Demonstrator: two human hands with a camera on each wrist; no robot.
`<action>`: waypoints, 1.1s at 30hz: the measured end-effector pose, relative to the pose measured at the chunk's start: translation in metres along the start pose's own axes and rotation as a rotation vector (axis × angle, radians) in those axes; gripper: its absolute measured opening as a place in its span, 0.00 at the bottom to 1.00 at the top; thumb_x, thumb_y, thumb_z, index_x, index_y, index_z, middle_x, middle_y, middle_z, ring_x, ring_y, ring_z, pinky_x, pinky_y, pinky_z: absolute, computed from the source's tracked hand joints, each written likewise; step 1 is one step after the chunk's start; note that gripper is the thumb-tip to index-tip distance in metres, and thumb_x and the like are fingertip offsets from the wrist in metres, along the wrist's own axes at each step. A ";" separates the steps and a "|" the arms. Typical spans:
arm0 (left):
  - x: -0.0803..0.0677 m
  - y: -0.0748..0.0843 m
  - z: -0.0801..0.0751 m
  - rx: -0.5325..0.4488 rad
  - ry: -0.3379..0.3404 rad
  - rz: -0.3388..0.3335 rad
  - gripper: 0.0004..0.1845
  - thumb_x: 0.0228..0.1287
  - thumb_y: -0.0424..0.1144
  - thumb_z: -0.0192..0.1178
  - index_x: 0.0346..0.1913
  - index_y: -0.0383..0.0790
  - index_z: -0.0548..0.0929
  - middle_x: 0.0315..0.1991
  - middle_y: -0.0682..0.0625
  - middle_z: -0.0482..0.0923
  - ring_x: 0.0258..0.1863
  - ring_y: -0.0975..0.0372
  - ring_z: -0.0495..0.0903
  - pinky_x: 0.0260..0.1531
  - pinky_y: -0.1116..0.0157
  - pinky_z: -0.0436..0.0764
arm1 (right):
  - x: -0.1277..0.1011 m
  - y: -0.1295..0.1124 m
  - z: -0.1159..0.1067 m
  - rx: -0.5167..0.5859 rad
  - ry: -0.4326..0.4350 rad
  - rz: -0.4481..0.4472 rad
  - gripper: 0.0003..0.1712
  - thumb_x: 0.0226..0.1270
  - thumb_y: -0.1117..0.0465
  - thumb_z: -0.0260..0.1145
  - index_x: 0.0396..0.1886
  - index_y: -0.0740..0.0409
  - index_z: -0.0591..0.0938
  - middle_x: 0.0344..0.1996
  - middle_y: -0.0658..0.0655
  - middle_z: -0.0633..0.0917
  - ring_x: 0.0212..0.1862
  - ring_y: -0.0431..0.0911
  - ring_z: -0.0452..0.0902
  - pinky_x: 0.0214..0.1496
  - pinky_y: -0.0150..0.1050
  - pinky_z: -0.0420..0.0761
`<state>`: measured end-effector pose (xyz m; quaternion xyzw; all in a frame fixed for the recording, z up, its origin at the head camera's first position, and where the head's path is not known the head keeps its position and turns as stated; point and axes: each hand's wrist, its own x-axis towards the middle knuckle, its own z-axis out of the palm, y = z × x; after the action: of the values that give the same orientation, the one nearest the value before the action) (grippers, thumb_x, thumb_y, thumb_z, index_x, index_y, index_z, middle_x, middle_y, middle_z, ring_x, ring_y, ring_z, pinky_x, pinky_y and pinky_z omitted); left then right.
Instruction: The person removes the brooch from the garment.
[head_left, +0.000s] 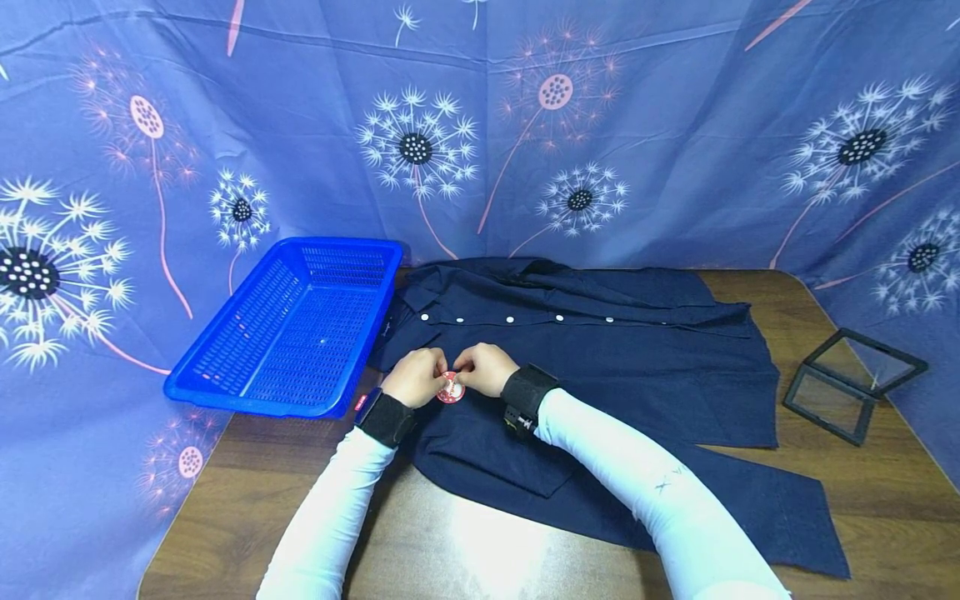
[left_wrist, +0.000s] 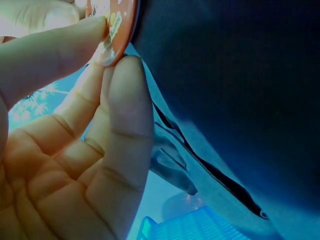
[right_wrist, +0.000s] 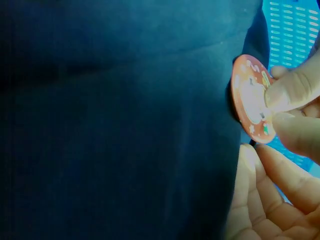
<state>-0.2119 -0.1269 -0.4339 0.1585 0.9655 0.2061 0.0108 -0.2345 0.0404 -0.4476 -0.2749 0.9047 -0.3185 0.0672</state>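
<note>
A round red-and-white badge (head_left: pixel 451 389) stands over the front of a dark navy button-up shirt (head_left: pixel 615 375) laid out across the table. My left hand (head_left: pixel 412 377) pinches the badge from the left side. From the other side my right hand (head_left: pixel 486 370) holds it, thumb and fingertips at its edge. Close up in the left wrist view, a thumb presses the face of the badge (left_wrist: pixel 116 31). In the right wrist view the badge (right_wrist: pixel 251 97) is tilted against the shirt cloth (right_wrist: pixel 125 130); its back is hidden.
A blue plastic basket (head_left: pixel 174 387) with slotted sides stands left of the shirt, near its collar. On the right of the wooden table (head_left: pixel 885 500) lies an opened black frame (head_left: pixel 862 379) with clear panels. A dandelion-print cloth (head_left: pixel 675 100) hangs behind the table.
</note>
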 end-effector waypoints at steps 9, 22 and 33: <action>-0.001 0.000 0.001 -0.015 0.006 0.003 0.07 0.51 0.30 0.67 0.27 0.41 0.78 0.22 0.51 0.76 0.23 0.62 0.73 0.25 0.65 0.70 | 0.001 -0.001 0.005 0.015 -0.024 -0.002 0.05 0.55 0.67 0.69 0.32 0.60 0.89 0.26 0.53 0.87 0.27 0.37 0.72 0.31 0.28 0.70; -0.003 -0.001 -0.002 -0.022 0.005 0.021 0.06 0.51 0.31 0.67 0.29 0.41 0.79 0.25 0.51 0.80 0.26 0.62 0.76 0.27 0.65 0.74 | 0.001 0.001 0.006 0.055 -0.025 -0.008 0.06 0.56 0.69 0.67 0.31 0.59 0.89 0.26 0.52 0.88 0.28 0.36 0.71 0.31 0.28 0.69; -0.012 -0.001 -0.006 0.039 0.021 0.053 0.21 0.53 0.42 0.71 0.50 0.37 0.84 0.48 0.43 0.83 0.50 0.52 0.82 0.53 0.55 0.79 | 0.002 0.004 0.003 0.099 -0.033 -0.002 0.05 0.57 0.67 0.67 0.31 0.57 0.89 0.26 0.50 0.88 0.30 0.39 0.75 0.34 0.32 0.73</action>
<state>-0.2018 -0.1339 -0.4290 0.1819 0.9649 0.1893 -0.0080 -0.2377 0.0404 -0.4522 -0.2775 0.8862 -0.3585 0.0952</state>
